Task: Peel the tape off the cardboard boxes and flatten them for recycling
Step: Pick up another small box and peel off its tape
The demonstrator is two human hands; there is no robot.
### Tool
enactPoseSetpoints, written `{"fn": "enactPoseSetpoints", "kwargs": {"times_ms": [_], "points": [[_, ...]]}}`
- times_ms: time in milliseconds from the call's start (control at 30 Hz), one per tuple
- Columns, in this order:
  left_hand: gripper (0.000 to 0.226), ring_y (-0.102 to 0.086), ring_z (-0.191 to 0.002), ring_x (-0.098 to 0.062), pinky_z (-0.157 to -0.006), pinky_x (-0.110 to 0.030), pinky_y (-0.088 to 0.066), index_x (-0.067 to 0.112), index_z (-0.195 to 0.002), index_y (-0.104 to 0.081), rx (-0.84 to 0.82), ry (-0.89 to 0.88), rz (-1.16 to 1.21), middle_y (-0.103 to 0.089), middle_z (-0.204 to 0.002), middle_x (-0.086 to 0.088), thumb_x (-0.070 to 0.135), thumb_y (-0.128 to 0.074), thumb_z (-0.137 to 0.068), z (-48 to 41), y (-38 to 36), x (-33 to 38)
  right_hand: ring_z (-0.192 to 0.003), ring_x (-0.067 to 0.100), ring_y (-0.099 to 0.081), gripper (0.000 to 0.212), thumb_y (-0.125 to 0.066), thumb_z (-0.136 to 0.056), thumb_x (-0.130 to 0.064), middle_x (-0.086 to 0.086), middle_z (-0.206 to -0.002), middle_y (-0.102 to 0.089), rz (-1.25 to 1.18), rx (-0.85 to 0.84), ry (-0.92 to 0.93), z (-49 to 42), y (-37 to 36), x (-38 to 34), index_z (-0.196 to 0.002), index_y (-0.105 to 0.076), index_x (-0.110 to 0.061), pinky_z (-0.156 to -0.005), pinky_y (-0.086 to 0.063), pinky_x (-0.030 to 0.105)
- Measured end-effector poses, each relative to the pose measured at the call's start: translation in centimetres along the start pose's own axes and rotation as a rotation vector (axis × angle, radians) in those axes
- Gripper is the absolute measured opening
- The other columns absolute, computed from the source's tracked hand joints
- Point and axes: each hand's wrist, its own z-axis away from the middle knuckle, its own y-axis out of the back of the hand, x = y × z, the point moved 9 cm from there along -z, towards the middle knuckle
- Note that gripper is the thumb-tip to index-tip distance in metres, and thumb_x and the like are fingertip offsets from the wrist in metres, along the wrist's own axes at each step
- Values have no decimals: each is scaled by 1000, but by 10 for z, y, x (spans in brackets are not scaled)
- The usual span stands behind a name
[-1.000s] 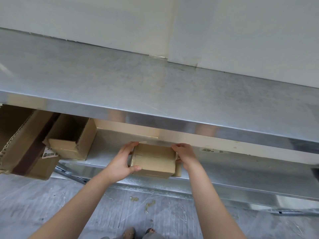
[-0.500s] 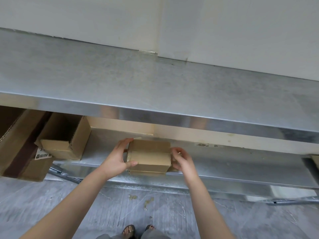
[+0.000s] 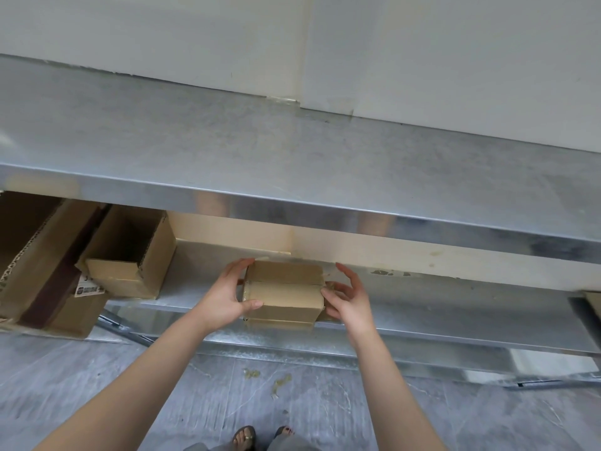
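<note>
A small closed cardboard box sits on the lower metal shelf, near its front edge. A seam runs across its top, with clear tape showing at the left corner. My left hand grips the box's left end, thumb on the front face and fingers over the top. My right hand is at the box's right end with fingers spread, the lower fingertips touching the end face and the index finger raised off it.
A steel tabletop overhangs the shelf against a white wall. To the left on the shelf lies an open box, and a larger box with a label stands beside it. Tape scraps lie on the floor near my feet.
My right hand has come off the box's top right corner and now sits at the right end with its fingers spread. My left hand keeps its grip.
</note>
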Motion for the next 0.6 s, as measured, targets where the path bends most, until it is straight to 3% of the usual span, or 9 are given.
{"fn": "enactPoseSetpoints", "kwargs": {"times_ms": [67,167,300,400,600], "points": [[82,-41,-129,-17,-109,-32,-35,32,-144,-30,-4,-1,12,-31,-147,5,28,-79,-78,-1,0,0,-102,18,-67,54,-73,-87,-12,4,-110,-64,11,-21,-11,-2,-1,0,-131,-55,-38,-78,-59,28],[82,-42,-128,-19,-109,-34,-36,31,-143,-31,-1,-7,13,-32,-146,4,27,-79,-78,-1,0,1,-97,16,-68,31,-71,-88,-13,0,-103,-67,27,-28,-28,-2,-1,1,-114,-67,-29,-76,-58,25],[83,-42,-129,-19,-110,-36,-36,32,-144,-30,6,-13,-4,-31,-147,5,28,-79,-78,-1,-1,-1,-88,21,-69,8,-72,-87,-10,1,-89,-72,-21,153,10,0,5,11,-88,-71,-18,-73,-60,30],[83,-43,-129,-20,-111,-38,-36,30,-145,-29,17,-26,-22,-32,-147,3,27,-79,-78,-1,-1,-1,-86,17,-67,4,-70,-89,-10,3,-92,-72,-88,241,40,10,5,22,-87,-70,-14,-69,-57,27],[84,-42,-130,-21,-111,-36,-34,27,-146,-29,7,-37,-57,-32,-148,1,27,-79,-78,-2,0,2,-85,14,-61,10,-56,-97,-8,3,-92,-63,-186,171,24,22,-3,30,-89,-60,-13,-77,-54,26]]}}
